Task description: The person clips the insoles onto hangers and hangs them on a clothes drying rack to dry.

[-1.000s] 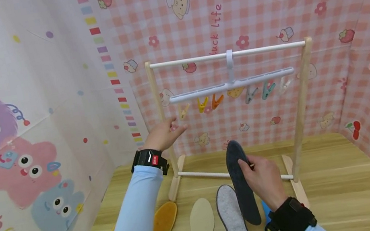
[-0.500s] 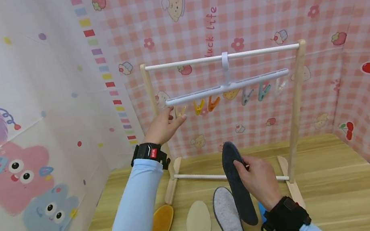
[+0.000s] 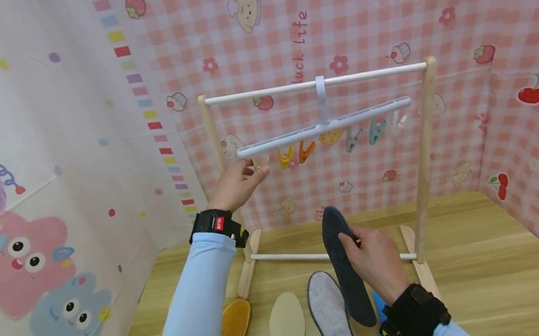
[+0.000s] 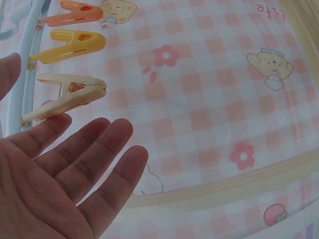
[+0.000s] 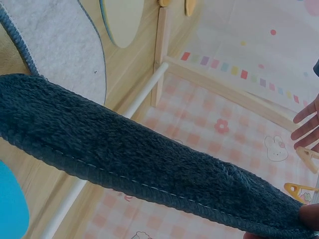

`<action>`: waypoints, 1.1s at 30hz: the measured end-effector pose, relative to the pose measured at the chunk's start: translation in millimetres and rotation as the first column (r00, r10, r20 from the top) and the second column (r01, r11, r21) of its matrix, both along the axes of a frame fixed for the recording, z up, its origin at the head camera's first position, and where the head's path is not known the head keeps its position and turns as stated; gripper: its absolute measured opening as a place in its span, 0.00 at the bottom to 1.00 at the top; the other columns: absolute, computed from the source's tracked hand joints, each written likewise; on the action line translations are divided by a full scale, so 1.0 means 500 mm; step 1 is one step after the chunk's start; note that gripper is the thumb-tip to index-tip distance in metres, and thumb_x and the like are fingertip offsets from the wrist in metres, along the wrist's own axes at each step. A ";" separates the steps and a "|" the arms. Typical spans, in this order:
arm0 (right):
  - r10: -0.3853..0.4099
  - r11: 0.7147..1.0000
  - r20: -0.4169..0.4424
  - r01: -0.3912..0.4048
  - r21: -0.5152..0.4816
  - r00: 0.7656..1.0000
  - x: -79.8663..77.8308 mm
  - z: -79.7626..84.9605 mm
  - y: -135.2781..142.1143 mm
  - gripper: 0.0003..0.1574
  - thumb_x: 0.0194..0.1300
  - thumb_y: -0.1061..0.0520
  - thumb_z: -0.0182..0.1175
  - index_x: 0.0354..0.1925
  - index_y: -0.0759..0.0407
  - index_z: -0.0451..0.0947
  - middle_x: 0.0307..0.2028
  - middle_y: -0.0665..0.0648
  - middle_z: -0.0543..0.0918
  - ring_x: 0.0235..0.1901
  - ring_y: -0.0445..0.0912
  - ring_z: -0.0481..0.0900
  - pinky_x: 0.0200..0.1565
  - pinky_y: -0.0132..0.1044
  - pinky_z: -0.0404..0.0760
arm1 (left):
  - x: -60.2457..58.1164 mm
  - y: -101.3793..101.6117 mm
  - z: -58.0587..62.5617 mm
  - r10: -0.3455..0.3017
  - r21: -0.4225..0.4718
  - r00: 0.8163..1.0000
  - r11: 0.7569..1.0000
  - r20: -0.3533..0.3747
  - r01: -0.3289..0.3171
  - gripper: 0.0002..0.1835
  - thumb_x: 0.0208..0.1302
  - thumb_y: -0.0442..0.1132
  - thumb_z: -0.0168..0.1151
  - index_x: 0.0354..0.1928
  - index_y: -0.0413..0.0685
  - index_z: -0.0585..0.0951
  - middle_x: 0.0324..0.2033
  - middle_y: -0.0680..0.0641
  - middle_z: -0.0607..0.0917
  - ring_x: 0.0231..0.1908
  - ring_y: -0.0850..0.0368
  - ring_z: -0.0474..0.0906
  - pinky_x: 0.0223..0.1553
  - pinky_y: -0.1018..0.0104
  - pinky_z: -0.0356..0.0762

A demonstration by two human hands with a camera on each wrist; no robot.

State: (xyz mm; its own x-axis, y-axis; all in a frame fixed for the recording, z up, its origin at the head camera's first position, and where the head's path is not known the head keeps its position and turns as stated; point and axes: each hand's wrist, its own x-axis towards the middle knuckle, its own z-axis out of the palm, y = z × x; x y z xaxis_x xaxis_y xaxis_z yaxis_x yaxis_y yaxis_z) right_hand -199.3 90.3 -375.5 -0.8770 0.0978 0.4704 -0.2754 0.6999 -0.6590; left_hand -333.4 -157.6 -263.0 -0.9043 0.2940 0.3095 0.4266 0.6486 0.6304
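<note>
Dark insole (image 3: 347, 271) gripped by right hand (image 3: 377, 260) above wooden table (image 3: 485, 274); left hand (image 3: 237, 185) spread.

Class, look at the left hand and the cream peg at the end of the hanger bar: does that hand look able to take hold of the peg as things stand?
Probably yes. The left hand is open, its fingertips right by the cream peg, perhaps touching it, with nothing between them. The right hand holds the dark insole lower down, clear of the way.

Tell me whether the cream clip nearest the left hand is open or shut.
Shut. In the left wrist view the cream clip has its jaws closed together, gripping nothing; the left hand is just below.
</note>
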 end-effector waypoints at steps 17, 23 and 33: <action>0.015 1.000 0.023 -0.015 -0.006 1.000 0.004 0.009 -0.005 0.13 0.71 0.54 0.61 0.39 0.62 0.86 0.25 0.54 0.85 0.24 0.46 0.81 0.26 0.40 0.78 | 0.016 -0.002 -0.016 -0.016 0.005 0.994 1.000 0.106 0.015 0.29 0.71 0.63 0.52 0.56 0.46 0.79 0.55 0.41 0.80 0.56 0.45 0.76 0.56 0.45 0.73; 0.016 1.000 0.023 -0.016 -0.004 1.000 0.007 0.009 -0.006 0.13 0.71 0.54 0.61 0.38 0.62 0.86 0.26 0.54 0.85 0.24 0.46 0.81 0.27 0.41 0.78 | 0.026 0.004 -0.018 -0.052 0.039 0.994 0.998 0.094 0.049 0.25 0.72 0.61 0.53 0.46 0.45 0.80 0.53 0.43 0.82 0.54 0.47 0.77 0.54 0.47 0.73; 0.020 1.000 0.013 -0.020 0.002 1.000 0.011 0.013 -0.013 0.13 0.71 0.53 0.61 0.37 0.61 0.86 0.25 0.54 0.84 0.23 0.46 0.80 0.26 0.40 0.76 | 0.037 0.012 -0.014 -0.195 0.179 0.967 0.970 0.165 0.165 0.21 0.74 0.55 0.54 0.49 0.43 0.80 0.43 0.43 0.82 0.44 0.50 0.76 0.48 0.52 0.75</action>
State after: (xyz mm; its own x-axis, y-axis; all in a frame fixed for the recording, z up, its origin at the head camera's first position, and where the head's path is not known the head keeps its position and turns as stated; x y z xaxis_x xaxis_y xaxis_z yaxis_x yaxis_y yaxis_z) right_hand -193.7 83.9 -368.7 -0.8848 0.0790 0.4591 -0.2807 0.6960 -0.6609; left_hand -314.9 -151.5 -269.9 -0.8860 0.4165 0.2039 0.3970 0.4542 0.7976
